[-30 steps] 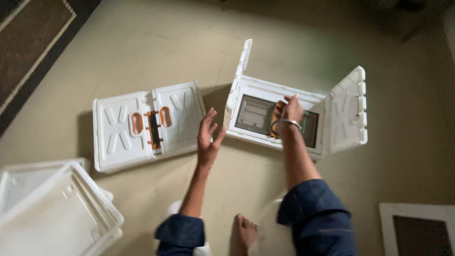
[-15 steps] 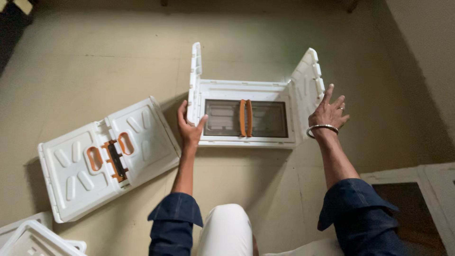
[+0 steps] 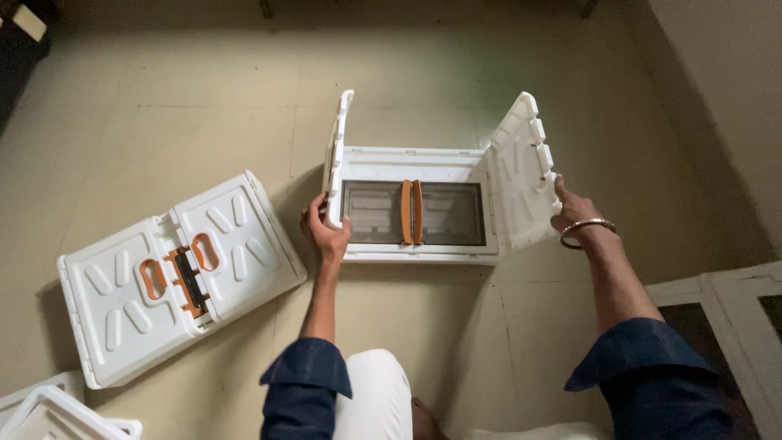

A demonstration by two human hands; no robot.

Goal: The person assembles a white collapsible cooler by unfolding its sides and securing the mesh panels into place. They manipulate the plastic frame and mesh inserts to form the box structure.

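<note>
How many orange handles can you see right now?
4. Two orange handles sit side by side at the middle of the open box between both hands; two more sit on the folded white panel lying left. Others may be hidden.
</note>
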